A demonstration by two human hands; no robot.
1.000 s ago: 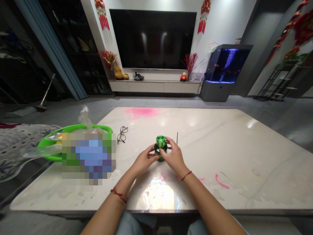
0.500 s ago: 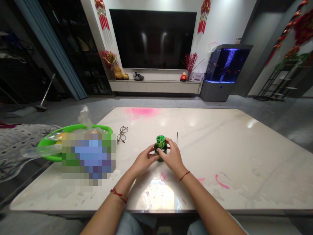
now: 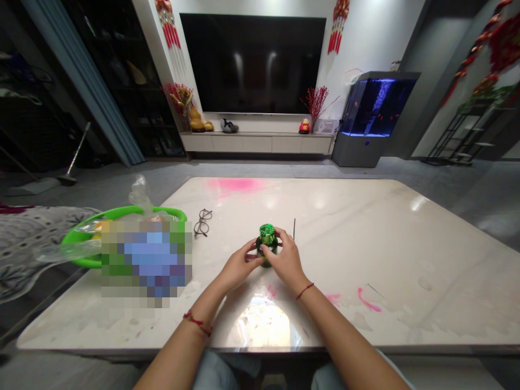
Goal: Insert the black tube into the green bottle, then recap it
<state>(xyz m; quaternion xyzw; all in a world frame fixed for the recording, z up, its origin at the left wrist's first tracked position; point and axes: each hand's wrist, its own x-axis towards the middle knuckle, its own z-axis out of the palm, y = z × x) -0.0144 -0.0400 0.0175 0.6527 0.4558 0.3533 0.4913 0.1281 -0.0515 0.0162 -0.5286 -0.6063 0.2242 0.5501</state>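
Observation:
A small dark green bottle-like object with a shiny, ridged green top (image 3: 267, 233) stands on the pale marble-look table (image 3: 377, 233) before me. My left hand (image 3: 239, 269) curls round its left side, fingers against the dark lower body. From the right, my right hand (image 3: 287, 260) grips it, with the thumb across the front and the fingers behind. Much of the lower body is hidden by my fingers. Just past my right hand lies a thin black stick (image 3: 294, 228).
Eyeglasses (image 3: 202, 223) lie left of my hands. A green basket (image 3: 77, 238) with plastic bags stands at the table's left, partly pixelated. Pink stains (image 3: 368, 300) mark the tabletop. Beyond are a television (image 3: 254, 65), a low cabinet (image 3: 258, 143) and a fish tank (image 3: 371, 108).

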